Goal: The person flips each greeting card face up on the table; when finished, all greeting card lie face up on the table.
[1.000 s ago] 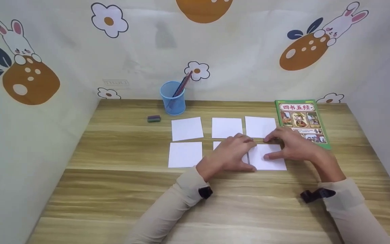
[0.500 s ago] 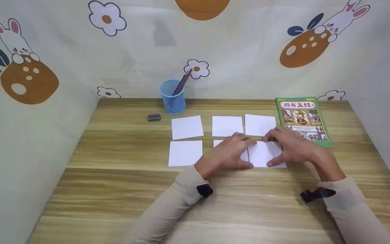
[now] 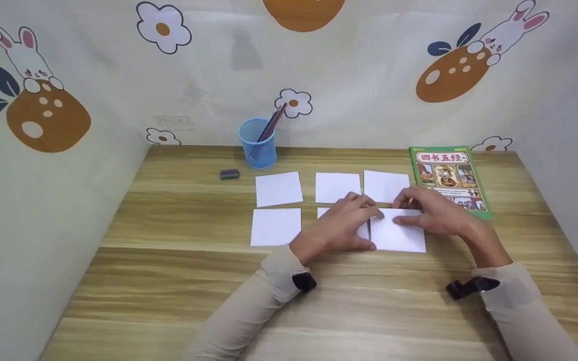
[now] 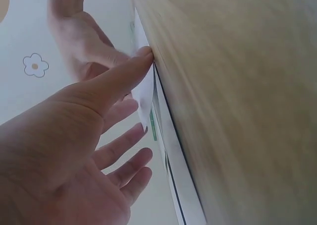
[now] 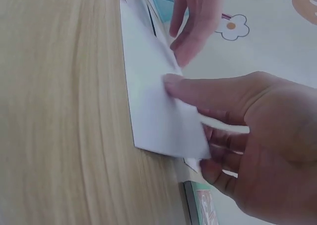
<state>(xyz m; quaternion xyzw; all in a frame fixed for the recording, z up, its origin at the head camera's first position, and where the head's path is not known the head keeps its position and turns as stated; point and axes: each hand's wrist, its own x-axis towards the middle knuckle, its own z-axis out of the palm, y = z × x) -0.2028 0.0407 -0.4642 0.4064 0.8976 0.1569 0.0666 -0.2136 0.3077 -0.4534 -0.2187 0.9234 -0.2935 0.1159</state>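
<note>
Left hand (image 3: 341, 228): I keep fingers flat, pinning the sheet's (image 3: 399, 233) left edge.
Right hand (image 3: 432, 215): fingers pinch its far edge, lifting.

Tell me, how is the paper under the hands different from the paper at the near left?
The right paper has the left hand and right hand on it; the left paper lies untouched. The right paper's far edge is covered by fingers; the left paper shows fully. Both are white squares on the wooden table.

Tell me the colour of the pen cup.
The pen cup is light blue, clearest in the head view.
</note>
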